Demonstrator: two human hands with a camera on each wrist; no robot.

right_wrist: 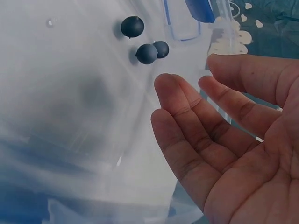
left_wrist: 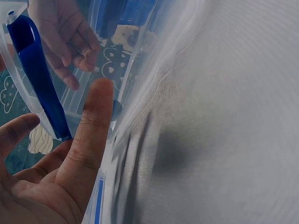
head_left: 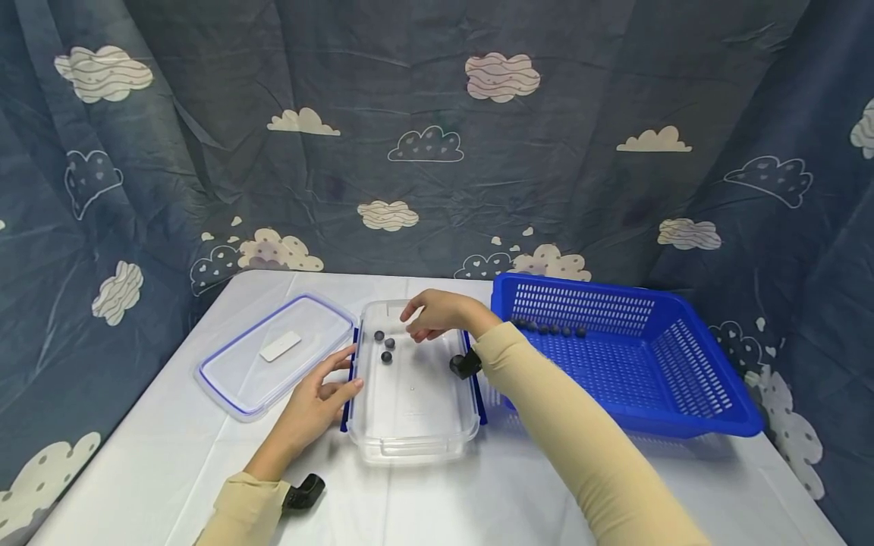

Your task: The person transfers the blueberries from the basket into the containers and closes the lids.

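A clear plastic container (head_left: 416, 409) with blue side latches lies on the table. Three small dark blue balls (head_left: 386, 357) rest inside it toward the left. Over the far part of the container is my right hand (head_left: 440, 312), its fingers loosely bent. In the right wrist view, nothing sits between those fingers (right_wrist: 170, 140), and the balls (right_wrist: 132, 27) lie just past the fingertips. My left hand (head_left: 317, 398) rests against the container's left side. The left wrist view shows its thumb (left_wrist: 93, 135) extended along the wall, with the other fingers beside the blue latch (left_wrist: 39, 70).
To the right stands a blue plastic basket (head_left: 710, 379) with several dark balls (head_left: 554, 330) in a row along its far left. A clear lid (head_left: 235, 394) with a blue seal and a white label lies left of the container. A cloud-patterned curtain (head_left: 410, 182) hangs behind.
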